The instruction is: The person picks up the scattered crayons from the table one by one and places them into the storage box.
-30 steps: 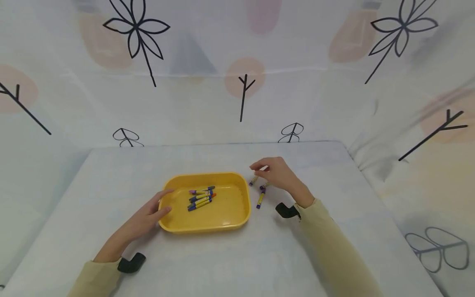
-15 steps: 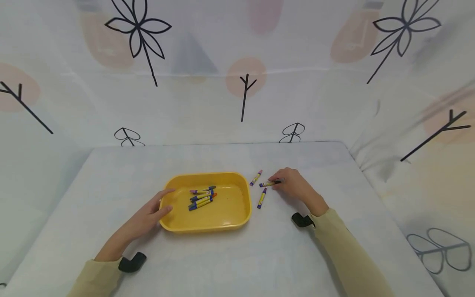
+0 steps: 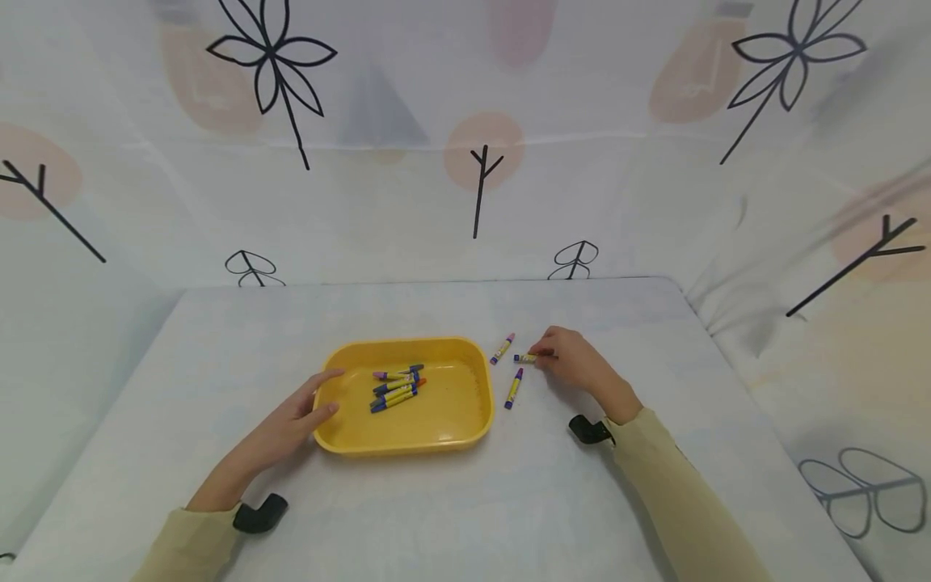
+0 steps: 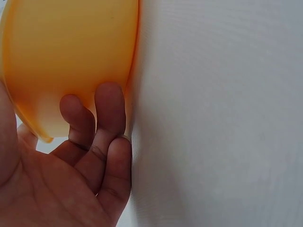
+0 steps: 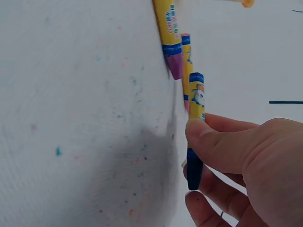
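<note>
In the head view my left hand [image 3: 287,424] holds the left end of a yellow plastic tray [image 3: 403,446], thumb over the rim. The left wrist view shows its curled fingers [image 4: 110,111] against the outer wall. To the right of the tray, my right hand [image 3: 578,361] pinches a dark-tipped crayon [image 5: 196,97] in a yellow and blue wrapper between thumb and fingers. Close by on the table lie a purple-tipped crayon [image 3: 513,390] and a pink-tipped crayon [image 3: 502,349]. Several crayons [image 3: 395,391] rest in a loose pile inside the tray.
A pale cloth covers the table [image 3: 407,517], with small colored specks near the right hand. Behind and at the sides hangs a light curtain [image 3: 393,202] printed with flowers and twigs. Each wrist carries a black camera mount [image 3: 259,514].
My right hand has moved right and toward me from above the loose crayons, and now grips the dark crayon, which has shifted slightly right. The left hand stays on the tray.
</note>
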`<state>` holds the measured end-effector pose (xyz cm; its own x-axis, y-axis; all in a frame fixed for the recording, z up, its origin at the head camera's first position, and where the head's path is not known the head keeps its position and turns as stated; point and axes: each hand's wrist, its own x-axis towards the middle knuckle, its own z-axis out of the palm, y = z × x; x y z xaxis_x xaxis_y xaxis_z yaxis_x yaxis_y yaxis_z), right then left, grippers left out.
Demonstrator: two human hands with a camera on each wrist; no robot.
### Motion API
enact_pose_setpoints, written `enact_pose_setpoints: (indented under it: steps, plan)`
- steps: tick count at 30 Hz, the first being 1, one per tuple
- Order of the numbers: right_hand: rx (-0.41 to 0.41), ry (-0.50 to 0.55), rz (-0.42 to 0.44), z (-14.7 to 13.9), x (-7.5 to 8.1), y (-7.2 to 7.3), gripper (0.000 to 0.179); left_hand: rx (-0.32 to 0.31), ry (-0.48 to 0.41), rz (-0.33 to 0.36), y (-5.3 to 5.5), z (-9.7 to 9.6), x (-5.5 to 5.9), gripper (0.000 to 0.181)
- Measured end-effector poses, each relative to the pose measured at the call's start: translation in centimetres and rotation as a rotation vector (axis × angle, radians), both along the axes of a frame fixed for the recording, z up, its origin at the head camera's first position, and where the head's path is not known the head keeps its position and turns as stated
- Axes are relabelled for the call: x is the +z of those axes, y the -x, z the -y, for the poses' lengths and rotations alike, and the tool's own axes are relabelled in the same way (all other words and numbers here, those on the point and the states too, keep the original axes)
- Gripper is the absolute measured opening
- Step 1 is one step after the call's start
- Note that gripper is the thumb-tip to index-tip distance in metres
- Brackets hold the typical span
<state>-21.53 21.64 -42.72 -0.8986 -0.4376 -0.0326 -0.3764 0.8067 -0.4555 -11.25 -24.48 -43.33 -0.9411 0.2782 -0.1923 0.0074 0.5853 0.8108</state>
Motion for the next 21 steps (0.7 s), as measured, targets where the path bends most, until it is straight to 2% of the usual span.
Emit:
enact_pose_setpoints:
  steps: [6,12,16,21]
  plan:
    - [-0.06,0.032,-0.014,0.1,0.9,-0.3,0.017,-0.002,-0.001,-0.004,-0.1,0.0,-0.2,0.057]
    - [-0.034,0.115,-0.08,0.5,2.2,-0.7,0.016,-0.006,-0.011,0.006,0.0,0.0,-0.1,0.058]
    - [-0.035,0.164,-0.074,1.5,3.4,-0.9,0.018,-0.012,-0.016,0.001,-0.1,-0.1,0.1,0.057]
    - [0.01,0.226,-0.083,3.6,4.9,-0.9,0.018,-0.009,-0.008,-0.01,-0.2,0.0,0.2,0.056]
